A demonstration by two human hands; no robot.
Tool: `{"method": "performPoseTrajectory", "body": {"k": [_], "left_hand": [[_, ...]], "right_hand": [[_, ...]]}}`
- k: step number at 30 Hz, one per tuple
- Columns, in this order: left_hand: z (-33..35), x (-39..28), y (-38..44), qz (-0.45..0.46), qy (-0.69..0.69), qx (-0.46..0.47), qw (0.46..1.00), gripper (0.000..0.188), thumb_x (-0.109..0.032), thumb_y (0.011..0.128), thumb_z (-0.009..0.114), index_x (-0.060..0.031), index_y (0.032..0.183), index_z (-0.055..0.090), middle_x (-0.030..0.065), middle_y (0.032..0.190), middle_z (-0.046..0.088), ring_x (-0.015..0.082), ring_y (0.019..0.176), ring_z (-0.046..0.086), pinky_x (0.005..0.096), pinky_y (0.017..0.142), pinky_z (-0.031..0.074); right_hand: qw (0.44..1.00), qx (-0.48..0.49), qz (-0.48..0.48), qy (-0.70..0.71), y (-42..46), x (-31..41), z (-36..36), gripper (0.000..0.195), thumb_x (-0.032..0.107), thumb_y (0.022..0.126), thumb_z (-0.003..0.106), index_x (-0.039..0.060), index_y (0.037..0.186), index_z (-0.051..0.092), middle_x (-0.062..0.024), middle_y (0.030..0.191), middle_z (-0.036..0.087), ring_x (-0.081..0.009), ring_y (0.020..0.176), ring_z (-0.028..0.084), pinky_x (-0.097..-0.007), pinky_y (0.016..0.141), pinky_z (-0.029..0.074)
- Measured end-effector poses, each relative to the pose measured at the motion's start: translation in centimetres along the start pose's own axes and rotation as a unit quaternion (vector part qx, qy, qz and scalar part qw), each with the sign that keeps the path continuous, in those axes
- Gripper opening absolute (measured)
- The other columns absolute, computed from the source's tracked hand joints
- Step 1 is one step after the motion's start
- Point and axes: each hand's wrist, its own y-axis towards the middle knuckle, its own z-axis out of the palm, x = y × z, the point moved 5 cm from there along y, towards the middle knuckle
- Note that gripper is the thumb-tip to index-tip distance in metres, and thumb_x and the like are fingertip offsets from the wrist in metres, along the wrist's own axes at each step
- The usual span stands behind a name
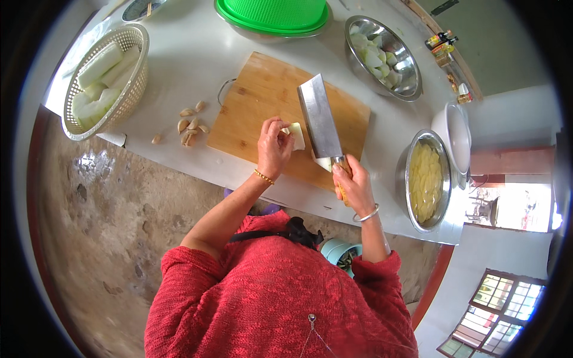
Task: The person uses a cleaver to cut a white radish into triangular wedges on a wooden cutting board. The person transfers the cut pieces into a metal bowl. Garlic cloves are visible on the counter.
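My right hand (357,184) grips the wooden handle of a Chinese cleaver (320,118), whose broad blade points away from me over a bamboo cutting board (250,100). At the board's middle, my left hand (275,145) has its fingertips on a pale piece of peeled gourd (296,136). The fingers partly hide that piece. Another pale piece (323,163) lies on the board beneath the cleaver's heel, partly covered by it.
Garlic cloves (191,124) lie left of the board, near a plastic basket (142,74) of peeled gourd lengths. Behind the board stands a green colander (273,15). To the right are a steel bowl of gourd slices (374,56) and a steel basin of yellow slices in liquid (425,183).
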Motion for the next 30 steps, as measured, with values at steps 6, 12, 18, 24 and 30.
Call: {"method": "performPoseTrajectory", "body": {"k": [6, 12, 18, 24, 30], "left_hand": [[0.1, 0.4, -0.2, 0.010, -0.024, -0.009, 1.000, 0.025, 0.006, 0.083, 0.059, 0.0007, 0.106, 0.050, 0.0109, 0.110, 0.050, 0.0116, 0.069, 0.059, 0.0239, 0.060, 0.049], [0.1, 0.4, -0.3, 0.005, -0.016, -0.016, 1.000, 0.023, 0.007, 0.083, 0.058, 0.0009, 0.104, 0.051, 0.0108, 0.111, 0.049, 0.0118, 0.072, 0.059, 0.0240, 0.060, 0.050], [0.1, 0.1, -0.2, -0.002, -0.015, -0.019, 1.000, 0.023, 0.007, 0.081, 0.058, 0.0003, 0.103, 0.053, 0.0114, 0.110, 0.049, 0.0117, 0.073, 0.058, 0.0233, 0.059, 0.051], [-0.1, -0.1, -0.1, 0.005, -0.011, -0.015, 1.000, 0.024, 0.008, 0.080, 0.057, 0.0001, 0.102, 0.053, 0.0106, 0.109, 0.049, 0.0115, 0.071, 0.057, 0.0230, 0.059, 0.050], [0.0, 0.3, -0.1, 0.010, -0.016, -0.028, 0.999, 0.023, 0.009, 0.079, 0.057, 0.0004, 0.100, 0.052, 0.0098, 0.107, 0.050, 0.0105, 0.072, 0.056, 0.0218, 0.059, 0.049]], "right_hand": [[0.995, 0.019, -0.068, -0.070, -2.5, 1.9, -0.3, 0.030, 0.030, 0.094, 0.063, 0.0012, 0.096, 0.054, 0.0006, 0.062, 0.052, -0.0068, 0.045, 0.046, -0.0247, 0.043, 0.038], [0.992, 0.024, -0.067, -0.102, -2.8, 2.1, 0.4, 0.031, 0.031, 0.094, 0.063, 0.0014, 0.095, 0.052, 0.0007, 0.060, 0.051, -0.0063, 0.045, 0.045, -0.0249, 0.043, 0.039], [0.997, -0.003, -0.067, -0.042, -2.5, 1.3, -0.1, 0.025, 0.025, 0.094, 0.062, 0.0014, 0.096, 0.054, 0.0018, 0.060, 0.052, -0.0055, 0.046, 0.046, -0.0245, 0.042, 0.038], [0.990, -0.102, -0.075, 0.058, 0.3, 1.0, -2.4, 0.023, 0.019, 0.095, 0.060, -0.0012, 0.104, 0.056, 0.0007, 0.063, 0.050, -0.0061, 0.046, 0.046, -0.0221, 0.043, 0.037], [0.995, -0.014, -0.095, 0.035, -1.4, 1.5, -2.0, 0.029, 0.022, 0.095, 0.061, -0.0017, 0.110, 0.056, 0.0021, 0.064, 0.052, -0.0055, 0.047, 0.045, -0.0213, 0.045, 0.036]]}}
